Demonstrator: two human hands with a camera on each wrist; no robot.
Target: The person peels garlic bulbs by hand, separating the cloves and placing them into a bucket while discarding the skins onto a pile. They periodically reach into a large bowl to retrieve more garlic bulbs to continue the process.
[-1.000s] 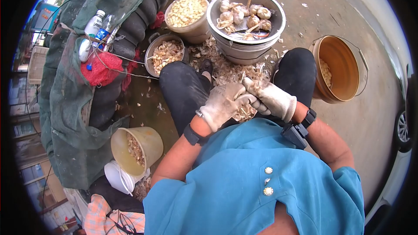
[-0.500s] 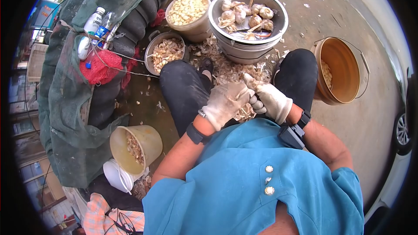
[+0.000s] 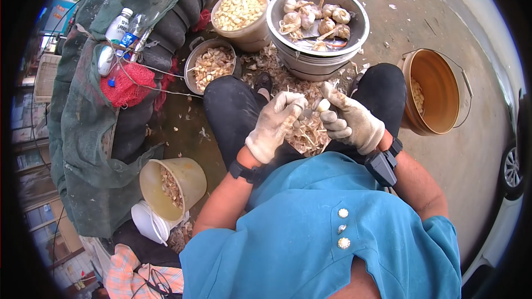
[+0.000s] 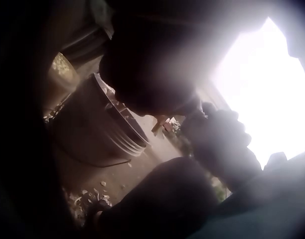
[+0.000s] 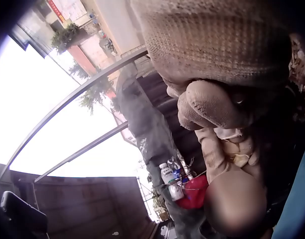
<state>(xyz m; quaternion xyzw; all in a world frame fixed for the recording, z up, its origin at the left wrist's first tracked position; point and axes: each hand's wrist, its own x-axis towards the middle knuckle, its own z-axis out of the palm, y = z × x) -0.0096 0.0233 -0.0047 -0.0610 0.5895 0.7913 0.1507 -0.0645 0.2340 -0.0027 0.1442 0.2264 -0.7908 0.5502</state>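
Observation:
Both hands wear soiled pale knit gloves and are held a little apart over the lap. A peeled white garlic clove (image 3: 323, 105) is pinched between the thumb and fingers of my right hand (image 3: 357, 120). My left hand (image 3: 274, 124) has its fingers curled in, facing the clove. In the right wrist view a pale yellowish garlic piece (image 5: 240, 159) shows in the curled left fingers, partly hidden by them. Ahead, a metal basin (image 3: 357, 22) on a bucket holds several whole garlic bulbs (image 3: 307, 17). The left wrist view is dark, with both hands only as silhouettes.
Peeled cloves fill a tub (image 3: 244, 41) beside the basin; a smaller pot (image 3: 191, 80) holds cloves and skins. An orange-brown bucket (image 3: 435, 97) with cloves stands at right. A tipped yellowish bucket (image 3: 194, 182) lies at left. Garlic skins (image 3: 307, 135) litter the ground between the knees.
My hands were together, then have drawn apart, the left to the left and the right slightly right. The white clove has come into sight at the right fingertips.

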